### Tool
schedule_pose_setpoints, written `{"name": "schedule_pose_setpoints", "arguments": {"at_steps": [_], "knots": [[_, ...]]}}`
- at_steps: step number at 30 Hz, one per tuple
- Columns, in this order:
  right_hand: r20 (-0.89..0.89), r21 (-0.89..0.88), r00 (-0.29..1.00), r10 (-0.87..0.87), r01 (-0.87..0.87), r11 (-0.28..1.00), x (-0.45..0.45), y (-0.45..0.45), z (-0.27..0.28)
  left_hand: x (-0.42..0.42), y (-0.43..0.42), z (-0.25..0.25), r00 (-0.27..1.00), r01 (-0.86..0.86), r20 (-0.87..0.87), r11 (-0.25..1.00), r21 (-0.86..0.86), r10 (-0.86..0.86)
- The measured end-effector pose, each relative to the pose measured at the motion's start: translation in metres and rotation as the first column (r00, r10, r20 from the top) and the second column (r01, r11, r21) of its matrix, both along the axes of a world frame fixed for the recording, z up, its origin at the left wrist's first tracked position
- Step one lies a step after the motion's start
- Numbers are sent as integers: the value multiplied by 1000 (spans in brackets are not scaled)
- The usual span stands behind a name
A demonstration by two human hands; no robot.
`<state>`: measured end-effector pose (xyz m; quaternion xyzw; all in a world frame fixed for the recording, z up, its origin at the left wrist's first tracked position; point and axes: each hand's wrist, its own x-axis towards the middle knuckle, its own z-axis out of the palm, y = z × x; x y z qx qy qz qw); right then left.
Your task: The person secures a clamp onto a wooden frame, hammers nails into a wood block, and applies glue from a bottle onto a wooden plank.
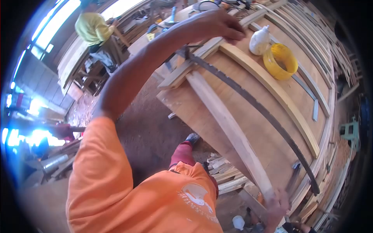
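My left hand point(227, 29) is stretched over the far side of a wooden frame, fingers bent and close together; anything in them is hidden. My right hand point(276, 204), smeared by motion, is at the near end of a pale wooden strip point(233, 130). Alongside that strip, a long dark notched metal bar point(252, 101), like a bar clamp, crosses the frame. Beneath them lies a plywood sheet point(217, 93). Another curved wooden slat point(276, 91) spans it further over. A white plastic bottle point(260, 40) and a yellow tub point(280, 62) stand just beyond my left hand.
Slender metal strips point(315, 109) and several long wooden rails point(307, 42) lie on the far part of the sheet. Wood offcuts point(229, 176) are heaped beneath it. A green plastic stool point(348, 134) is at the right. At upper left, a person in yellow point(92, 29) stands beside a bench.
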<state>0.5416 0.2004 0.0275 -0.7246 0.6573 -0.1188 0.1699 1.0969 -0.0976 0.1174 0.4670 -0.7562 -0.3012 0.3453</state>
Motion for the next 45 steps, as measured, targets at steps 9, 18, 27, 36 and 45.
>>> {"name": "schedule_pose_setpoints", "arguments": {"at_steps": [9, 18, 27, 36, 45], "knots": [[-151, 63, 972, -178, 189, 980, -118, -68, -44, 57, 120, -140, 849, -427, -311, 901, 74, 428], [-199, -148, 954, -224, 197, 969, -139, -68, -86, 48, 125, -160, 868, -444, 64, 827, -344, 492], [-75, -144, 979, -188, 176, 974, -108, -53, -63, 28, 167, -168, 828, -307, 308, 838, -451, 469], [1, -22, 998, -69, 69, 997, -81, -54, -49, -120, 146, -189, 978, 167, 180, 899, -406, -100], [130, -93, 988, -79, 92, 991, -72, -47, -45, -155, 167, -183, 966, 92, 253, 982, -167, -47]]}}
